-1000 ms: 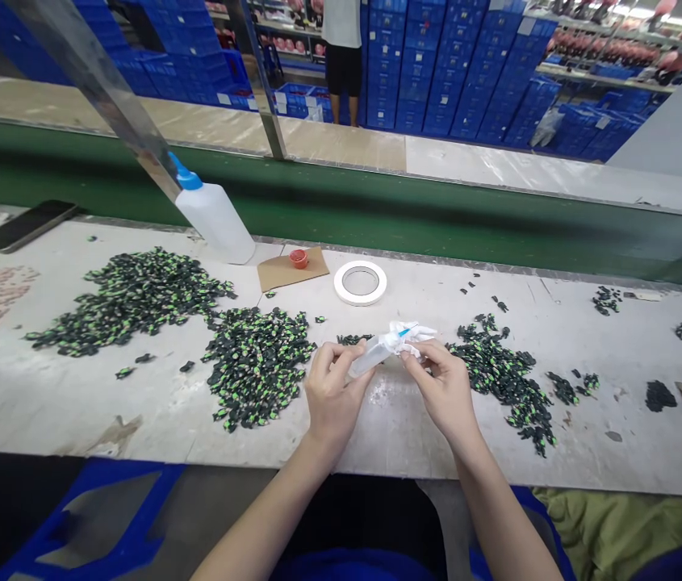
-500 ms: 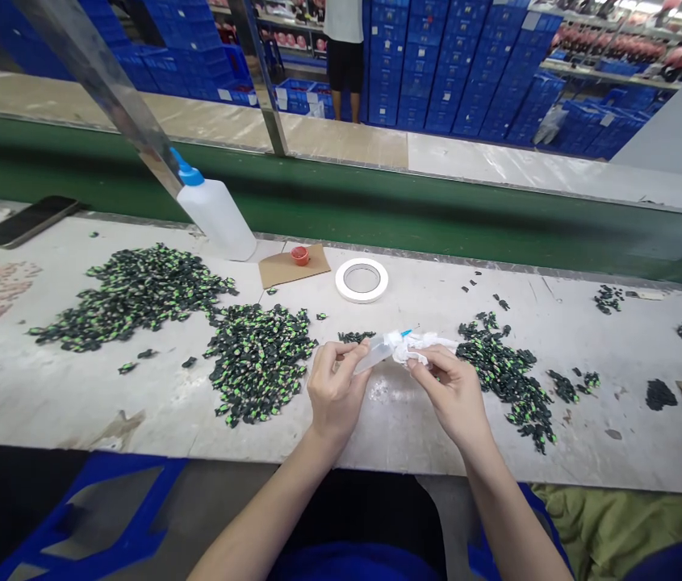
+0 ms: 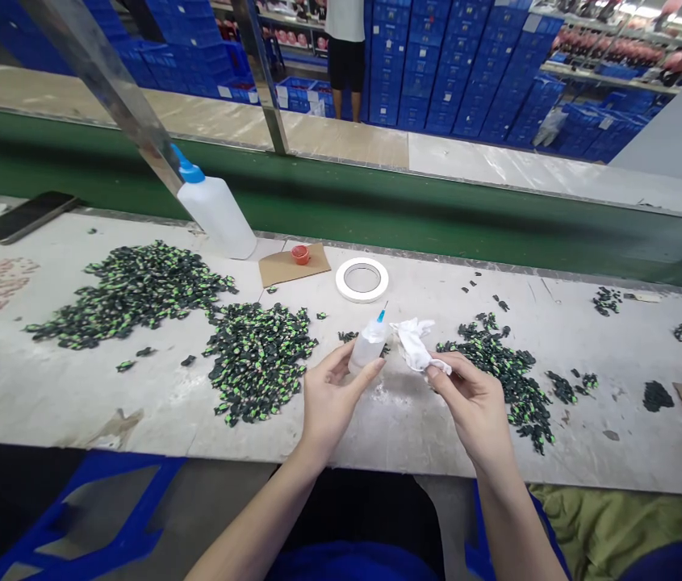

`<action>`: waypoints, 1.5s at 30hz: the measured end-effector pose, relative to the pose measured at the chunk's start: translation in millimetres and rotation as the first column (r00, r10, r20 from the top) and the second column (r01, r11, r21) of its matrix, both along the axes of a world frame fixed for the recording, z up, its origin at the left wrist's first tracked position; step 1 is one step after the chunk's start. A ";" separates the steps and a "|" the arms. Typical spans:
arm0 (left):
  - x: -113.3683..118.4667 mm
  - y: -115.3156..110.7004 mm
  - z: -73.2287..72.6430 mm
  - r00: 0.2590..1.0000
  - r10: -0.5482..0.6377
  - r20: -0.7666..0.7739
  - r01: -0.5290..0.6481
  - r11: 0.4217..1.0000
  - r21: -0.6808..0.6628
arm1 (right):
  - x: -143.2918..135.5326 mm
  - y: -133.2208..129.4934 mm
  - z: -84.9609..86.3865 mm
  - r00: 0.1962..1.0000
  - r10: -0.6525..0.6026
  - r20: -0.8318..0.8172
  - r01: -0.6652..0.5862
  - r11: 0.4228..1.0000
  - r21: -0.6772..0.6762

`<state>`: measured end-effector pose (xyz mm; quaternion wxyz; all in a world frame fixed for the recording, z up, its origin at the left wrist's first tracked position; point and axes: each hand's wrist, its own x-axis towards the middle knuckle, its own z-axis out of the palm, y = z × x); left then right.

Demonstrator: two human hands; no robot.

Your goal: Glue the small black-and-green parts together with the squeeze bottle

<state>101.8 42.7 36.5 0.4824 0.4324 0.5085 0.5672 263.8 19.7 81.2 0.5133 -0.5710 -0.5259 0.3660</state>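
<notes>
Upright in my left hand (image 3: 332, 395) is a small translucent bottle (image 3: 368, 345) with a blue needle tip pointing up. My right hand (image 3: 477, 403) pinches a crumpled white cloth (image 3: 414, 345), whose loose end hangs close to the bottle without touching it. Left of my left hand lies a heap of small black and green pieces (image 3: 259, 363). Another heap of such pieces (image 3: 504, 371) spreads behind and beyond my right hand. A few dark pieces lie behind the bottle, partly hidden by it.
A roll of white tape (image 3: 361, 280), red cap on cardboard (image 3: 274, 270), large bottle (image 3: 219, 218) and phone (image 3: 24, 218) line the table's back. More pieces (image 3: 140, 294) lie left. Beyond the green barrier (image 3: 377, 206) stands a person (image 3: 345, 56) near blue crates (image 3: 419, 64).
The bottle has turned from slanting right to upright, its needle now bare. The cloth has come away from the tip and moved right with my right hand.
</notes>
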 end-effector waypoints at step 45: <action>-14.6 11.0 -1.9 0.984 -0.164 0.070 0.165 0.986 0.005 | 19.9 19.7 6.1 0.965 -0.227 -0.133 0.224 0.974 -0.033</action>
